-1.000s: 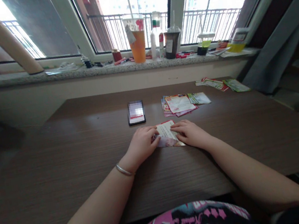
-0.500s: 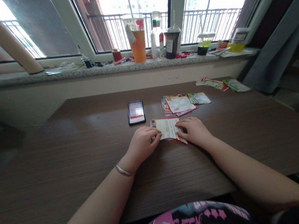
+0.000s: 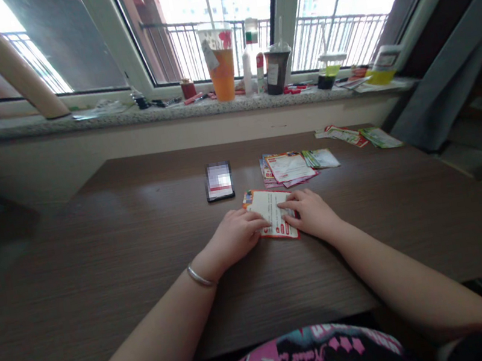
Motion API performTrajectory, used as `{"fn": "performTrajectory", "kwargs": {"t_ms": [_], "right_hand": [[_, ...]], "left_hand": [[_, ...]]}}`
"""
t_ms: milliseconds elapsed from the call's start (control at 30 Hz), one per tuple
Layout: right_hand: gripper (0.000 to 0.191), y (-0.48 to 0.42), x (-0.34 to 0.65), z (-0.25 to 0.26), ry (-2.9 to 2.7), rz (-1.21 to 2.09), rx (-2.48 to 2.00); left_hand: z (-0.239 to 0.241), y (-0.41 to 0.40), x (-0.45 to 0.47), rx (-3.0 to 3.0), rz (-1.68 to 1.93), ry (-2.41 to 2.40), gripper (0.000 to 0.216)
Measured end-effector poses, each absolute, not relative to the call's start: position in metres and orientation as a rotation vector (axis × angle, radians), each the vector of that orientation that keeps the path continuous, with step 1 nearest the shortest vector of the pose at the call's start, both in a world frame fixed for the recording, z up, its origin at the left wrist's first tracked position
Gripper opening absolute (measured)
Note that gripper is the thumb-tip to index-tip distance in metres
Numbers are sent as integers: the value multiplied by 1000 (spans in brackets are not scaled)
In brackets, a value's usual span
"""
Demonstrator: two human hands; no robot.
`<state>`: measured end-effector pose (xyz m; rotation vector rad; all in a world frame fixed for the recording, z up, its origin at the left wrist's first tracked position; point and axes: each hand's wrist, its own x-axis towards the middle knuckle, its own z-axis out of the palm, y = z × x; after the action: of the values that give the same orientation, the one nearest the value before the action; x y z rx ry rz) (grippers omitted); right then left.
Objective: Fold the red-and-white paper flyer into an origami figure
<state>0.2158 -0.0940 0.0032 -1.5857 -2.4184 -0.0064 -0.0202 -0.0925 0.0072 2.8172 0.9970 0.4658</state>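
A printed leaflet [image 3: 272,212] with a red border and lines of text lies flat on the brown table [image 3: 120,254] in front of me. On its left part rests my left hand [image 3: 240,231], fingers stretched over the paper. My right hand [image 3: 312,212] lies on the right side with its fingers spread across the sheet. Both hands press the leaflet down rather than grip it. Just beyond it is a pile of similar leaflets [image 3: 291,167], with green-and-white ones [image 3: 322,158] at its right end.
A phone [image 3: 218,181] lies left of the pile. More leaflets [image 3: 381,137] are at the table's far right corner. On the windowsill [image 3: 121,119] stand an orange drink cup [image 3: 223,73], a dark cup [image 3: 277,71], a clear bottle [image 3: 248,69] and a tall cardboard tube [image 3: 17,69].
The leaflet's near edge was curled up and now lies flat, showing its red marks. My left hand has shifted slightly right and nearer, its fingers flattening onto the paper.
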Motion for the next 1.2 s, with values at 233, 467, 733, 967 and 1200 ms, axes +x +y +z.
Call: {"fn": "performTrajectory", "kwargs": {"t_ms": [233, 467, 733, 967, 1200], "right_hand": [[36, -97, 215, 7, -2456, 8, -1542], [37, -100, 216, 12, -2657, -15, -1180], [44, -98, 225, 10, -2638, 57, -1390], [38, -92, 234, 11, -2580, 3, -1522], [43, -84, 240, 4, -2603, -64, -1425]], "left_hand": [[3, -94, -19, 2858, 443, 978, 39], [1, -91, -21, 2860, 440, 1003, 39], [6, -91, -21, 2893, 351, 1091, 32], [20, -94, -24, 2921, 251, 1238, 24], [24, -94, -32, 2893, 249, 1229, 31]]}}
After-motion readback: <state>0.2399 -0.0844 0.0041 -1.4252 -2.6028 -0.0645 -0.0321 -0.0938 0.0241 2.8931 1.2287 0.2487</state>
